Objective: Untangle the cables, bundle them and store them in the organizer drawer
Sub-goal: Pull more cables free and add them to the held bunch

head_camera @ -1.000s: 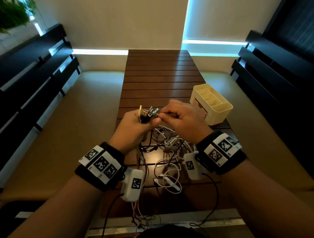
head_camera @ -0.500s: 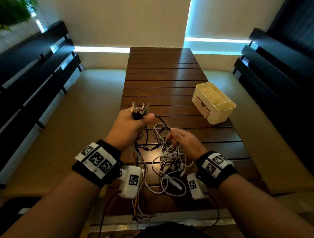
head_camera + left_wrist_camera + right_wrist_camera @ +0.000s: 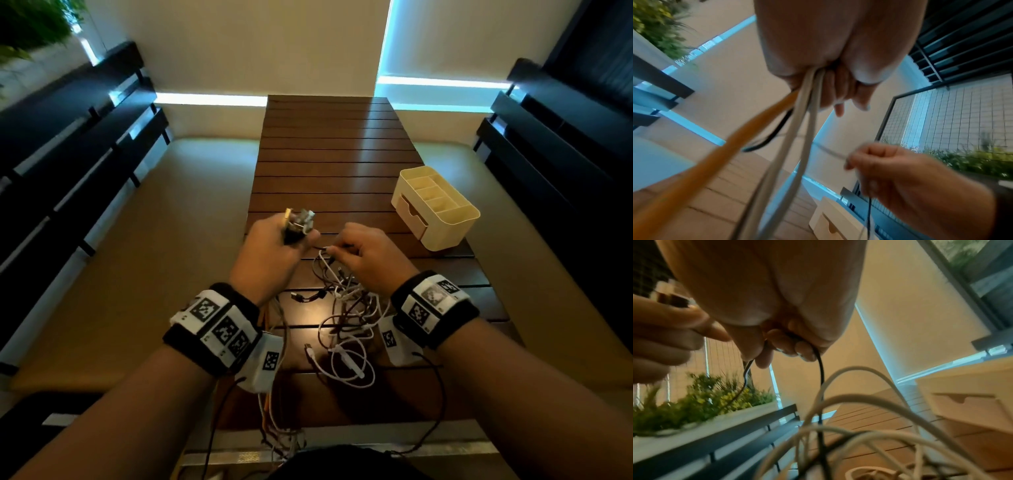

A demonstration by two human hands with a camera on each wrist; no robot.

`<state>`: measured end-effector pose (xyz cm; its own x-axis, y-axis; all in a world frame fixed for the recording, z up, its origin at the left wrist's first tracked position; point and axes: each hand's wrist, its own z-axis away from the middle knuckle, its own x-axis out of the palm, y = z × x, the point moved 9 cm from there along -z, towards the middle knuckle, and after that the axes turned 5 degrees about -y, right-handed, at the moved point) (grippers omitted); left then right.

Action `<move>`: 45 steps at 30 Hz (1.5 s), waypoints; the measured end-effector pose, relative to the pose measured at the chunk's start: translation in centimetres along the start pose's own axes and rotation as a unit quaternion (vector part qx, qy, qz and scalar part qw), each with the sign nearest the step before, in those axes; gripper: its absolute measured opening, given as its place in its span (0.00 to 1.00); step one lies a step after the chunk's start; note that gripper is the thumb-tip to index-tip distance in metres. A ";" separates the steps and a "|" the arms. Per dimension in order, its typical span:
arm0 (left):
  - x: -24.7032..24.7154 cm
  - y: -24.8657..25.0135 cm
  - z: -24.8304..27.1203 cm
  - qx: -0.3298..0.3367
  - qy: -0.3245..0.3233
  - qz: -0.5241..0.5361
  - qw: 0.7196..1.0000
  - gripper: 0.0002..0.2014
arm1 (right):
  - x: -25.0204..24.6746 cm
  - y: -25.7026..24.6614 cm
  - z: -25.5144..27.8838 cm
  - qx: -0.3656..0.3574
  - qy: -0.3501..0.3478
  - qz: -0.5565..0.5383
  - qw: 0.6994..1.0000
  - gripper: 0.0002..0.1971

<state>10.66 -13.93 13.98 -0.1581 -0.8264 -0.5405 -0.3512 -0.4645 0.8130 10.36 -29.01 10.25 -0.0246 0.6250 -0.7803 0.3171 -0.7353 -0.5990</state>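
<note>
A: Head view: my left hand (image 3: 270, 253) stays clamped on the gathered plugs (image 3: 298, 222); my right hand (image 3: 368, 260) has risen from the tangle (image 3: 346, 318) on the counter (image 3: 335, 154), pinching a black cable (image 3: 320, 247).

B: Wrist views?

A: Left: cords (image 3: 805, 104) trail from my fist. Right: grip closed on black cable. One more end freed; organizer (image 3: 436, 209) waits far right.

the tabletop (image 3: 329, 161) is seen as dark brown, striped by parallel slat lines. the organizer (image 3: 455, 222) is noted as cream throughout, drawer front included. the cable tangle (image 3: 346, 318) is recorded as mostly white, with black strands mixed in. an orange cable (image 3: 701, 164), two off-white cables (image 3: 797, 129) and a thin black cable (image 3: 821, 369) are observed. black wristbands (image 3: 435, 308) carry white tags printed with black square-code patterns.
</note>
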 end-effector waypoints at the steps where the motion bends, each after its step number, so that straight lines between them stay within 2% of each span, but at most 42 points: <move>1: 1.0 -0.1 -0.1 0.010 -0.036 -0.002 0.999 0.09 | 0.0 -0.6 -0.1 -0.018 0.011 -0.009 1.000 0.07; 4: 2.6 -0.4 -0.1 0.028 -0.106 -0.005 0.994 0.11 | -1.2 -2.5 0.0 -0.064 0.050 -0.037 0.996 0.05; 6: 2.3 -0.3 -0.1 0.035 -0.104 0.003 0.994 0.13 | -1.9 -2.8 0.3 -0.062 0.058 -0.055 0.995 0.04; 8: 1.7 -0.1 -0.2 0.041 -0.081 0.028 0.995 0.15 | -1.7 -1.9 0.9 -0.024 0.052 -0.107 0.993 0.06; 10: 1.0 0.2 -0.3 0.019 -0.062 0.111 0.992 0.15 | -0.2 -0.1 1.5 0.045 0.027 -0.174 0.983 0.13; 12: 0.1 0.1 -0.5 -0.016 -0.038 0.235 0.971 0.13 | 2.2 1.8 2.5 0.111 -0.019 -0.190 0.975 0.22; 14: -1.0 -0.2 -0.4 -0.039 -0.011 0.292 0.955 0.11 | 3.9 3.6 3.7 0.155 -0.053 -0.176 0.971 0.26; 15: -1.3 -0.5 -0.4 -0.046 -0.002 0.292 0.955 0.12 | 4.2 4.0 4.1 0.165 -0.056 -0.178 0.968 0.24; 17: -1.5 -2.1 -0.3 -0.068 0.004 0.215 0.974 0.13 | 3.8 4.0 3.9 0.161 -0.047 -0.212 0.963 0.18; 19: -0.8 -4.4 -0.1 -0.114 -0.032 0.066 0.991 0.15 | 2.4 3.4 3.2 0.152 -0.003 -0.246 0.957 0.15; 21: 0.1 -5.8 0.3 -0.130 -0.074 -0.023 0.989 0.15 | 0.1 2.8 2.5 0.139 0.059 -0.244 0.958 0.13; 23: -0.2 -6.1 0.5 -0.119 -0.061 -0.010 0.991 0.12 | -1.7 2.2 2.0 0.117 0.101 -0.206 0.966 0.11; 25: -1.5 -6.0 0.7 -0.126 -0.006 0.076 0.989 0.05 | -2.4 2.4 1.9 0.113 0.111 -0.169 0.973 0.11; 27: -2.9 -5.9 0.6 -0.119 0.068 0.150 0.979 0.10 | -1.5 3.5 1.6 0.136 0.077 -0.127 0.980 0.10; 28: -3.5 -5.3 0.5 -0.100 0.097 0.152 0.979 0.12 | -0.6 4.0 1.5 0.148 0.044 -0.090 0.984 0.11; 30: -3.6 -3.2 0.4 -0.055 0.114 0.107 0.986 0.13 | 1.3 4.7 1.4 0.149 -0.016 0.003 0.989 0.12; 33: -1.8 -1.1 0.4 -0.010 0.097 0.077 0.992 0.11 | 3.0 3.9 1.0 0.111 -0.060 0.087 0.988 0.14; 36: 0.6 -0.6 0.0 0.022 0.035 0.039 0.998 0.10 | 3.2 2.6 0.6 0.073 -0.070 0.084 0.991 0.13; 38: 2.3 -0.9 -0.6 0.023 -0.042 0.004 0.999 0.04 | 2.4 0.8 0.5 0.019 -0.053 0.050 0.997 0.12; 40: 3.5 -1.2 -0.9 0.022 -0.105 -0.039 0.994 0.06 | 0.8 -0.9 0.5 -0.029 -0.008 0.026 0.999 0.11; 42: 3.5 -1.2 -1.3 0.024 -0.125 -0.057 0.990 0.06 | -0.7 -1.9 0.5 -0.046 0.037 0.005 0.998 0.09; 45: 2.6 0.2 -1.6 0.061 -0.112 -0.068 0.989 0.11 | -1.3 -1.6 0.8 -0.024 0.071 -0.055 0.996 0.07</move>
<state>11.61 -16.71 13.10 -0.2978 -0.6609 -0.6888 -0.4899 -0.5135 0.7045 9.11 -28.82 12.05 0.0708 0.7340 -0.6755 0.3656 -0.6492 -0.6670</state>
